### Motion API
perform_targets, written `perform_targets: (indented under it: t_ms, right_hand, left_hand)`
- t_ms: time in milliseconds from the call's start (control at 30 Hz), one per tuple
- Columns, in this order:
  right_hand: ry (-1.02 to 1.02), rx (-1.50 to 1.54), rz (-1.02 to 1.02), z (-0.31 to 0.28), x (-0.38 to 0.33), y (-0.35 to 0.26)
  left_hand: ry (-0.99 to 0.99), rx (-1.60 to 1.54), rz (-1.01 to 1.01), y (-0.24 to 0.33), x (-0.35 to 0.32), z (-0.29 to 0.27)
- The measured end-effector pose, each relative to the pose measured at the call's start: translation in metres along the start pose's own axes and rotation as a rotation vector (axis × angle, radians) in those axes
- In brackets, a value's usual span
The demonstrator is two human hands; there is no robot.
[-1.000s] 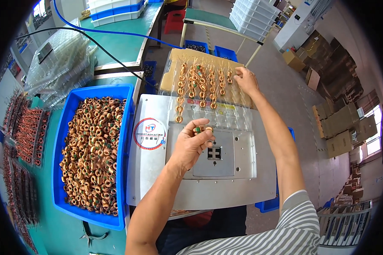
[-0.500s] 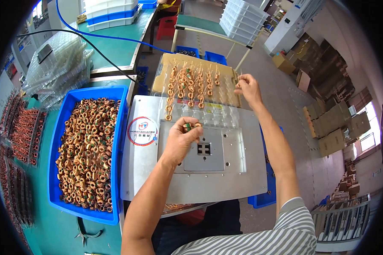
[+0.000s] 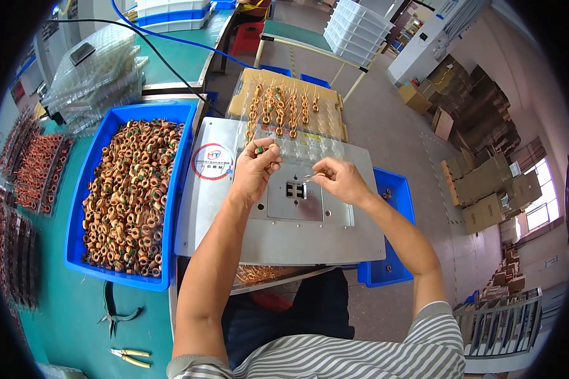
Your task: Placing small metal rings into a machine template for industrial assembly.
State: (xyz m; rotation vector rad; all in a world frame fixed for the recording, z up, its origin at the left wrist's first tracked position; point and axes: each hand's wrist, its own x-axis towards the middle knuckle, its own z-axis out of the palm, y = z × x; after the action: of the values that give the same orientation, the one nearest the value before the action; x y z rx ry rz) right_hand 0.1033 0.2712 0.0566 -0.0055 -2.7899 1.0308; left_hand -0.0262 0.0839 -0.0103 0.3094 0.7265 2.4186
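My left hand (image 3: 253,169) is closed around a few small copper-wound ring coils (image 3: 259,150), one with a green patch, above the metal machine top (image 3: 234,218). Pinched together just right of the square slotted opening (image 3: 295,190), the fingers of my right hand (image 3: 340,181) hold a small part. Thin, shiny wire ends (image 3: 310,177) stick out from those fingertips; the part's body is hidden. Behind both hands, a clear plastic tray (image 3: 327,120) carries rows of copper coils (image 3: 279,110), wire leads upward, on its left and middle; its right-hand pockets hold none.
Left of the machine, a blue bin (image 3: 76,221) is heaped with ring coils. Pliers (image 3: 112,311) and yellow-handled cutters (image 3: 131,357) lie on the green bench (image 3: 63,284). Another blue bin (image 3: 401,215) sits low at the right. Clear trays (image 3: 98,76) are stacked at the far left.
My right hand has moved from the tray's right edge, inward and nearer, to beside the slotted opening. The left hand still holds its coils. The whole view has shifted slightly.
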Motion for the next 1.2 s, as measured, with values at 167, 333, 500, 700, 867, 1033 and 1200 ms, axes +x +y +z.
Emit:
perform_targets:
  t_ms: [167,333,500,700,867,1033,1200]
  right_hand:
    - [-0.028,-0.186,-0.152,0.017,-0.018,-0.028]
    - [-0.037,-0.283,-0.32,0.032,-0.022,-0.038]
    - [-0.013,-0.256,-0.351,0.041,-0.019,-0.047]
    - [-0.019,0.127,0.119,0.04,-0.017,-0.062]
    - [-0.037,0.085,0.073,0.044,-0.02,-0.057]
    - [-0.024,-0.163,-0.176,0.052,-0.022,-0.067]
    - [-0.061,-0.19,-0.346,0.057,-0.023,-0.071]
  left_hand:
    - [0.025,0.007,0.007,0.015,-0.031,0.0]
    - [0.038,0.01,0.012,0.025,-0.045,-0.004]
    - [0.05,-0.001,-0.002,0.033,-0.052,-0.01]
    - [0.072,-0.099,-0.067,0.046,-0.059,-0.014]
    - [0.068,-0.14,-0.102,0.05,-0.062,-0.021]
    - [0.038,-0.14,-0.098,0.053,-0.066,-0.025]
    - [0.071,-0.135,-0.104,0.056,-0.07,-0.022]
